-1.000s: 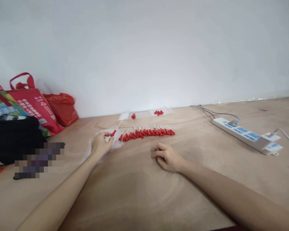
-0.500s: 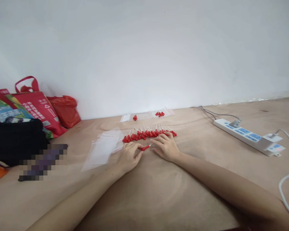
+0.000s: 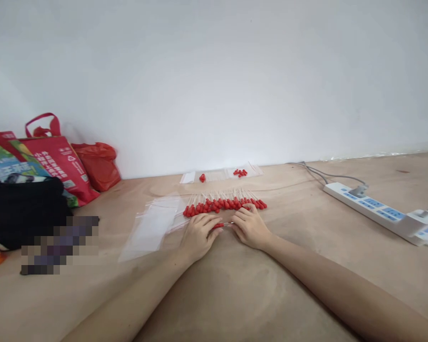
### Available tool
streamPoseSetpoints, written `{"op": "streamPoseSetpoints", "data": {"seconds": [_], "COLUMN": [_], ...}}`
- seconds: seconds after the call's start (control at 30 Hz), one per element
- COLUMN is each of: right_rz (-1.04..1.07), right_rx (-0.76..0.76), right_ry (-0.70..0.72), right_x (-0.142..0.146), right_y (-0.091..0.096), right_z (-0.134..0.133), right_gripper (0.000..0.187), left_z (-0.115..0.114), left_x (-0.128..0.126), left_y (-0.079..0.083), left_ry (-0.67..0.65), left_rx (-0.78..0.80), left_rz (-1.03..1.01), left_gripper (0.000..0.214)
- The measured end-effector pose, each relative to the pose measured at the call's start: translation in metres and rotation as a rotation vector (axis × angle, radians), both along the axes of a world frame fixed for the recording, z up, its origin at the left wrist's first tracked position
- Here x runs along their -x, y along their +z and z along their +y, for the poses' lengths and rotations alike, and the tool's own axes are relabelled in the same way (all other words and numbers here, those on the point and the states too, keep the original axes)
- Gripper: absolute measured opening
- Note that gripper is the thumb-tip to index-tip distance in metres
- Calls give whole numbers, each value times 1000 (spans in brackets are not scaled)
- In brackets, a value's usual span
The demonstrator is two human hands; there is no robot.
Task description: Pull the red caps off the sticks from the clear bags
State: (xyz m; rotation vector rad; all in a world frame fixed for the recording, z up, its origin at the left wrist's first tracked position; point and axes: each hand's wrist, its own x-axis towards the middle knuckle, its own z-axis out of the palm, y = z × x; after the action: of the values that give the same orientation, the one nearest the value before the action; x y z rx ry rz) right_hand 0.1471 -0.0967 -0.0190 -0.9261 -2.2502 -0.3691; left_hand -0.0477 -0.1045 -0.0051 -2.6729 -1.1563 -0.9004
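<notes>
Red-tipped stick (image 3: 219, 225), one, pinched between left hand (image 3: 199, 233) and right hand (image 3: 250, 229).

The plywood surface (image 3: 299, 213) bears red-capped sticks (image 3: 224, 205), clear bags (image 3: 153, 228), a power strip (image 3: 378, 211) and tote bags (image 3: 57, 161).

A: Left grip (image 3: 199, 232)?
B: Pinches the red cap of one dropper (image 3: 219, 225), low on the desk (image 3: 235, 294). Right grip (image 3: 248, 227) touches its thin end; hold unclear.
A: Surroundings?
B: Just beyond, row of red-capped droppers (image 3: 224, 204); clear bags (image 3: 151, 228) at left.
</notes>
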Motion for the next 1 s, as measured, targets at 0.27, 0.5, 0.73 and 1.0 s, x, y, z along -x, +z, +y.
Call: {"op": "streamPoseSetpoints", "data": {"seconds": [0.27, 0.5, 0.73, 1.0], "right_rz": [-19, -17, 7, 131], "right_rx": [28, 36, 59, 47], "right_ry": [43, 49, 65, -102], "right_x": [-4, -5, -8, -41], "right_y": [4, 5, 4, -1], "right_z": [-4, -8, -10, -7], "right_gripper": [19, 18, 21, 23], "left_z": [1, -5, -3, -1], "left_x": [5, 3, 5, 28], "left_y": [-6, -6, -9, -3], "left_ry": [13, 34, 43, 129], "left_rx": [-29, -49, -36, -25], "left_rz": [7, 31, 14, -129], "left_gripper": [20, 22, 21, 20]}}
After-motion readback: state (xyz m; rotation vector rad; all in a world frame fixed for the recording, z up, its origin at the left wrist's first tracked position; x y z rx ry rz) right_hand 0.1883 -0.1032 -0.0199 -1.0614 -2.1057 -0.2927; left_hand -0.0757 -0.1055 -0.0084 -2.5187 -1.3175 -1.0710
